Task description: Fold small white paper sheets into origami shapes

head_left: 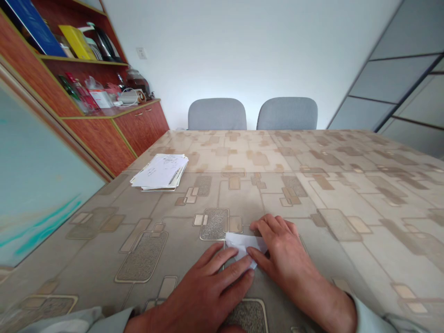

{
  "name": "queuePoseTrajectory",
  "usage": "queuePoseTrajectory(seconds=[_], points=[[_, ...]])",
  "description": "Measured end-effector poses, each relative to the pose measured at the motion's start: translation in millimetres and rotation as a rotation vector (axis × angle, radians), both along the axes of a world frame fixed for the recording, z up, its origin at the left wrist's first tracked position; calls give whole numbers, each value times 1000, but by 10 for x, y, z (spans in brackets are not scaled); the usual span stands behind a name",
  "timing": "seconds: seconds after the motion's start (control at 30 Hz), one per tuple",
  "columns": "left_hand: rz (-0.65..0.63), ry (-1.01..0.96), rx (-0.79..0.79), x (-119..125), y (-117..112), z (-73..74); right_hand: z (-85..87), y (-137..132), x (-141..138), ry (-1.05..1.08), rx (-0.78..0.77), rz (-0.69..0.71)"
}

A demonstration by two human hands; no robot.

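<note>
A small piece of folded white paper (pixel 243 241) lies on the patterned table in front of me, partly covered by my fingers. My left hand (pixel 217 280) comes from the lower left, its fingers stretched out and their tips resting on the paper's near left part. From the right, my right hand (pixel 277 245) has its thumb on the paper's near right part. The other fingers of that hand bend over the paper's right end, so the sheet sits between them and the thumb. Both hands hide some of the folds.
A stack of written-on sheets (pixel 161 171) lies at the table's left. Two grey chairs (pixel 217 114) (pixel 287 113) stand at the far edge of the tablecloth (pixel 333 199). A reddish wooden cabinet (pixel 97 136) with bottles and boxes is at the back left.
</note>
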State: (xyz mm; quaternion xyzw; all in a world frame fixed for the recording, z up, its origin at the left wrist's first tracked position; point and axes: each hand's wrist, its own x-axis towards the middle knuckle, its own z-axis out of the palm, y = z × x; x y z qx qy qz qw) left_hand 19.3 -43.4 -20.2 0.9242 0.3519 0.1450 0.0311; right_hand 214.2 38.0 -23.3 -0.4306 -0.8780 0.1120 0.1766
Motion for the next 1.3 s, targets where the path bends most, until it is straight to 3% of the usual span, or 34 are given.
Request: queuePoseTrajectory(seconds=[0.3,0.63,0.8,1.0,1.3], points=[[7,-31,36,32,16,21,35,14,-32,85,-121,8],[5,-18,48,20,10,-7,72,55,14,116,-55,50],[2,-29,49,23,17,-1,87,69,20,113,40,94],[24,-25,23,32,7,22,128,41,67,6,164,257],[39,-1,40,35,-21,37,150,-11,85,-25,392,325]])
